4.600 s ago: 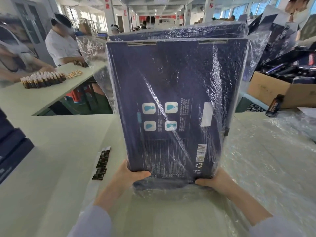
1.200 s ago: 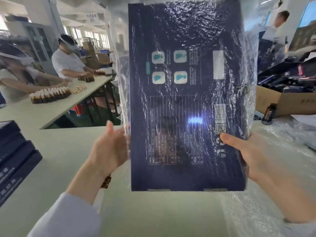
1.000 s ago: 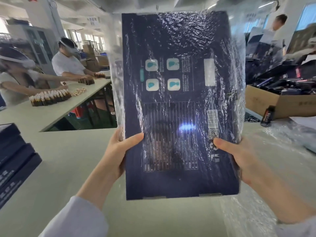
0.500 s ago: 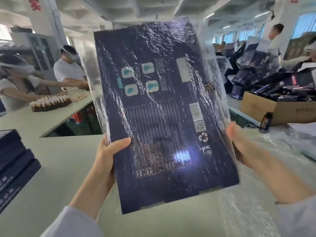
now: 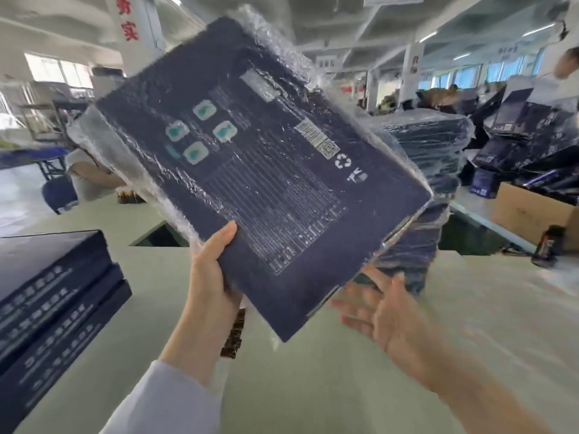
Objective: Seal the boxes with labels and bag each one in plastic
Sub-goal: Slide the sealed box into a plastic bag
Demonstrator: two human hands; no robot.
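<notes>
A flat dark-blue box (image 5: 282,189) wrapped in a clear plastic bag hangs tilted in the air above the table, its printed back facing me. My left hand (image 5: 213,277) grips its lower left edge, thumb on the printed face. My right hand (image 5: 385,314) is blurred, with fingers spread, just below the box's lower corner and not gripping it. A strip of dark labels (image 5: 233,336) lies on the table under the box, partly hidden by it and by my left arm.
A stack of unbagged dark-blue boxes (image 5: 53,296) sits at the left on the pale green table (image 5: 313,386). Behind the held box rises a pile of bagged boxes (image 5: 429,158). Loose plastic sheeting (image 5: 517,308) covers the right side. A cardboard carton (image 5: 532,211) and small bottle (image 5: 546,245) stand far right.
The bagged box has swung from upright to a steep tilt toward the right. My right hand has let go of its right edge and dropped below it. My view has turned right.
</notes>
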